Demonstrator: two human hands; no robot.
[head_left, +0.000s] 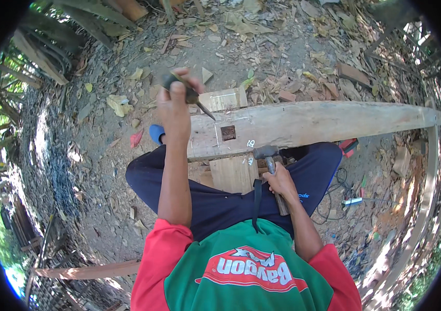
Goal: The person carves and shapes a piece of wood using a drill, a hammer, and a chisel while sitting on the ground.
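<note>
My left hand (178,101) is raised over the left end of a long pale timber beam (308,123). Its fingers wrap round the dark handle of a chisel (206,111), whose metal blade slants down to the right, its tip left of and above a square hole (228,132) cut in the beam. Pale lines are marked around the hole. In front of my lap, my right hand (281,181) grips the wooden handle of a hammer (266,152); the hammer's grey head lies close to the beam's near edge.
A wood block (224,99) lies against the beam's far side, and a pale board (233,174) sits between my legs. A red-and-black object (348,146) and a white power strip (353,201) with dark cable lie right of my knee. Leaves and wood scraps litter the ground.
</note>
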